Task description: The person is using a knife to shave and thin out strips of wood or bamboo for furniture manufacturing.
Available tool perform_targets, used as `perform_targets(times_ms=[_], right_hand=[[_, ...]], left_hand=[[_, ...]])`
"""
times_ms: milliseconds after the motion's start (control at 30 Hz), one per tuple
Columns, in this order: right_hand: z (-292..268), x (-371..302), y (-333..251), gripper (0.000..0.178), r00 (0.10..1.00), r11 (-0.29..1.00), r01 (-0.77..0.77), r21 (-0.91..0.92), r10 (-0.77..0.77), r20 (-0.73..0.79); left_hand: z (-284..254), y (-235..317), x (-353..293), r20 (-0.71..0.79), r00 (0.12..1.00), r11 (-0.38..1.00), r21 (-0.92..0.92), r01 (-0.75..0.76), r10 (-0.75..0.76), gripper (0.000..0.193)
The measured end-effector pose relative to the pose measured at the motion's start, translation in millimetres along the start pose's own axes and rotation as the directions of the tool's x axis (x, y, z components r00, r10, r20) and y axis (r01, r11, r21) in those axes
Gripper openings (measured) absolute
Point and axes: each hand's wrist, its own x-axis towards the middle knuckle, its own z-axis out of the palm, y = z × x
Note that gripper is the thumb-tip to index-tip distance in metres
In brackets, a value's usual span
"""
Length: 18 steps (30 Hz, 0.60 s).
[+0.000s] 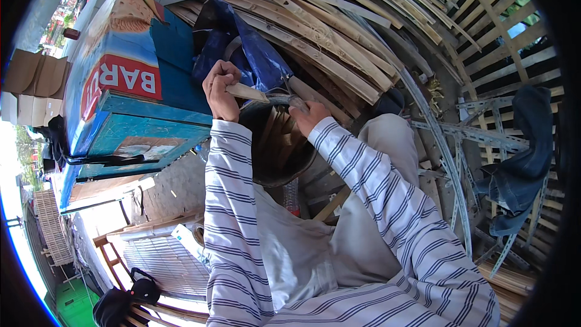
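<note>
Left grip (222, 88)'s closed on a pale wood strip (248, 93) by the dark bucket (260, 172)'s far edge, right grip (310, 118)'s round some greyish thing (297, 103). Tight room tbh: blue box (172, 45) close left, wood slats (308, 30) ahead.

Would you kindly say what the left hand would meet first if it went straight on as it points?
Most likely the blue tarp just beyond the left hand, though the depth between them is unclear.

Wide fisheye view from head height, downward over the lap (302, 260) and striped sleeves (233, 206) at close range.
</note>
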Motion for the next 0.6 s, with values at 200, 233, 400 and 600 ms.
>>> perform_targets(times_ms=[200, 233, 400, 600], right_hand=[[19, 16, 21, 0.04, 0.999, 0.992, -0.018, 0.127, 0.013, 0.046], [21, 17, 21, 0.04, 0.999, 0.991, -0.017, 0.13, 0.011, 0.048], [25, 19, 24, 0.066, 0.978, 0.979, -0.14, 0.148, 0.113, 0.177], [11, 10, 9, 0.068, 0.969, 0.984, -0.108, 0.139, 0.073, 0.235]], left_hand=[[-4, 45, 1, 0.01, 0.974, 0.644, 0.751, 0.143, -0.228, 0.025], [-5, 53, -1, -0.063, 0.948, 0.464, 0.86, 0.21, -0.311, 0.024], [-10, 51, -6, -0.148, 0.944, 0.204, 0.955, 0.213, -0.295, 0.02], [-8, 40, -11, -0.038, 0.996, 0.281, 0.958, 0.058, -0.075, 0.019]])
